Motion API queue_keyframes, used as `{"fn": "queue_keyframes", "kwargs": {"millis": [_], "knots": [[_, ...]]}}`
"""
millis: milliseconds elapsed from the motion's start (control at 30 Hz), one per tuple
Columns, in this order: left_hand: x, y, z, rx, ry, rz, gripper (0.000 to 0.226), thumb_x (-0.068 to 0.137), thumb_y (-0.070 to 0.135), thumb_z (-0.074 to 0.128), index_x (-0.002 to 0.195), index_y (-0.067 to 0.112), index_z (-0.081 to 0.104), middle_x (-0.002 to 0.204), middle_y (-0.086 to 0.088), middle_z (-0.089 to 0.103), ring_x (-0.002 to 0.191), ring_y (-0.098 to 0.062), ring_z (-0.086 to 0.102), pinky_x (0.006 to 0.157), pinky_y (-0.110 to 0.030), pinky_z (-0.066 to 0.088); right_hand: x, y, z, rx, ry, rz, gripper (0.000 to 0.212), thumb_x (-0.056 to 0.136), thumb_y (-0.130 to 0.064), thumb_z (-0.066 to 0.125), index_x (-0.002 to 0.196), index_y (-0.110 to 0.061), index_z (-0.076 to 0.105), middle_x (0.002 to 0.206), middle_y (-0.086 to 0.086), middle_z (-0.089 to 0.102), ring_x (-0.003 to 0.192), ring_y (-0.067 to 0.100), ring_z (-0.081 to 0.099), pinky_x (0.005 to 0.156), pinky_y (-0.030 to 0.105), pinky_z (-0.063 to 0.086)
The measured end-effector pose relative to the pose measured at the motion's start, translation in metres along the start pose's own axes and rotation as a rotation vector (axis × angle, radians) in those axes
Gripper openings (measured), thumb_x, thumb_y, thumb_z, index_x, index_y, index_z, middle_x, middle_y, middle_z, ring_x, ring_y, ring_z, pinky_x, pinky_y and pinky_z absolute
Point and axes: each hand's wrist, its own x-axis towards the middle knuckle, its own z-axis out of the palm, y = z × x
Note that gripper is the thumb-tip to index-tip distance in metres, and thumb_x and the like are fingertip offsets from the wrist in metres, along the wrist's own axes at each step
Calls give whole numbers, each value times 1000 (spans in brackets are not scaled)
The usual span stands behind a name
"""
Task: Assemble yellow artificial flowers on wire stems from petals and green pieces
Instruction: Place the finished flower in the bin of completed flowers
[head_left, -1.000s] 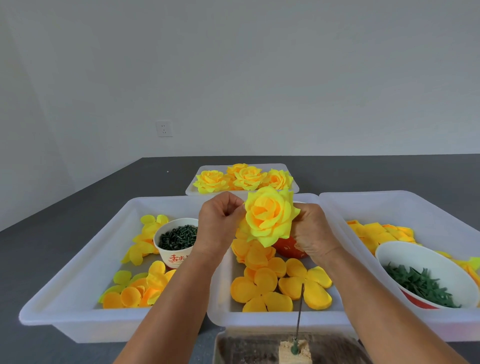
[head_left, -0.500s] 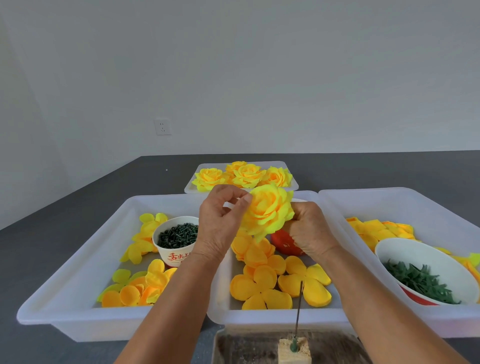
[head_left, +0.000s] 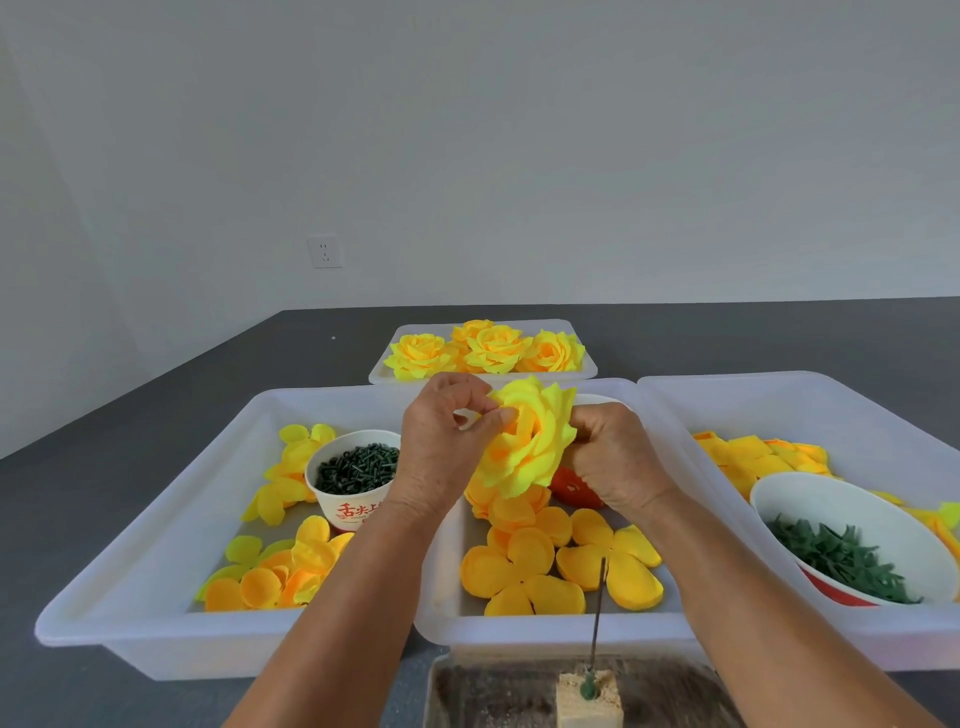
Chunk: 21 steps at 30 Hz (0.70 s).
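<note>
A full yellow flower head (head_left: 532, 436) hangs in the air above the middle tray (head_left: 519, 626), tilted to the left. My left hand (head_left: 441, 447) pinches its petals with thumb and fingers. My right hand (head_left: 610, 457) grips the flower from behind, where its base is hidden. Loose orange-yellow petal rounds (head_left: 550, 566) lie in the middle tray. A thin wire stem (head_left: 597, 618) stands upright in a small block (head_left: 587, 701) near the front edge. A paper cup of dark green pieces (head_left: 356, 467) sits in the left tray.
The left tray (head_left: 130, 597) holds more yellow petals (head_left: 275, 571). The right tray (head_left: 810, 395) holds yellow petals and a bowl of green leaf pieces (head_left: 852, 545). A far tray (head_left: 384, 371) carries several finished flowers (head_left: 488, 348). A dark grey table lies under all of it.
The flower has tipped further to the left and my left fingers have moved onto its petals. My right hand has stayed behind it.
</note>
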Motion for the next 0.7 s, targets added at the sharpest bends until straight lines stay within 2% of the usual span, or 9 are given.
{"fn": "queue_keyframes", "kwargs": {"millis": [100,167,233,333,367,500,567,633,700], "knots": [[0,0,-1,-176,91,-51,6,86,16,65,81,15,67,92,-1,66,79,0,58,64,-16,49,4,2,-2,92,72,63,9,77,-3,74,85,-7,74,83,5,71,82,20,64,78,32,51],[1,0,-2,-240,150,-71,10,89,17,61,80,18,66,79,3,64,73,-4,55,68,-24,49,5,3,-3,193,133,99,9,73,-3,76,82,-5,73,81,10,71,80,22,64,73,32,52],[1,0,-3,-245,137,-89,14,90,19,59,78,17,65,74,1,63,73,-9,55,68,-28,47,6,2,-3,248,149,119,9,72,-5,78,78,-10,73,79,8,71,77,20,64,70,31,53],[0,2,-1,-279,82,-144,23,93,23,55,80,7,66,70,-1,63,61,-2,57,57,-15,46,5,2,-3,292,171,119,14,72,-12,79,64,-18,68,67,2,68,63,9,58,55,14,48],[0,2,-1,-297,67,-156,25,92,23,55,78,5,65,66,1,62,58,-1,56,54,-13,46,5,3,-3,285,176,114,18,72,-13,79,60,-17,66,62,2,65,59,9,56,53,14,46],[-1,2,-2,-290,-27,-173,19,84,18,66,70,6,64,57,1,57,50,-2,51,50,-15,45,5,5,-3,187,155,96,20,78,-13,74,61,-16,65,64,9,64,66,21,57,65,35,50],[-1,1,-2,-298,-51,-202,13,81,11,69,69,8,65,58,0,57,51,-4,49,50,-16,45,5,5,-2,173,166,85,16,80,-11,73,66,-18,68,68,7,66,71,24,61,68,35,52],[1,0,-3,-294,-62,-232,14,81,4,68,69,9,63,60,-3,57,54,-8,49,51,-18,44,5,4,-2,188,155,81,4,78,-10,74,75,-11,72,74,6,69,76,25,64,71,34,54],[1,0,-3,-286,-68,-223,15,83,4,66,69,8,61,58,-3,57,52,-9,48,49,-18,43,5,4,-2,165,125,73,5,78,-9,74,82,-7,73,79,6,70,79,22,64,73,31,53]]}}
